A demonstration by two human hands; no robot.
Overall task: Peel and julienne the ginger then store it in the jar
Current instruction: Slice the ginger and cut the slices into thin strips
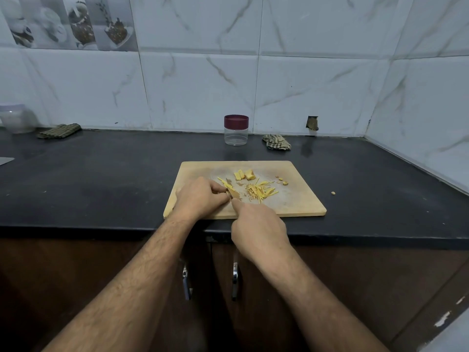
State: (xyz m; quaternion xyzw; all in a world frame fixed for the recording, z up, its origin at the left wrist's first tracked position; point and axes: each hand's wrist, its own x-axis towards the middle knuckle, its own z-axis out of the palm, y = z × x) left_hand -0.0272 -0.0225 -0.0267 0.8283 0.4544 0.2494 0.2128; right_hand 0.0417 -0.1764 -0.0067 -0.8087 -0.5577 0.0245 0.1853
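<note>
A wooden cutting board lies on the black counter. My left hand pinches thin ginger slices against the board. My right hand grips a knife; its handle is hidden in my fist and the blade sits right beside my left fingertips. A pile of julienned ginger strips lies to the right of the blade. Two larger peeled ginger chunks sit behind it. A clear jar with a maroon lid stands closed near the wall, behind the board.
Small ginger scraps lie on the board's right part, one bit on the counter. A crumpled checked cloth lies right of the jar, a folded cloth and a plastic container at far left. Tiled walls enclose the back and right.
</note>
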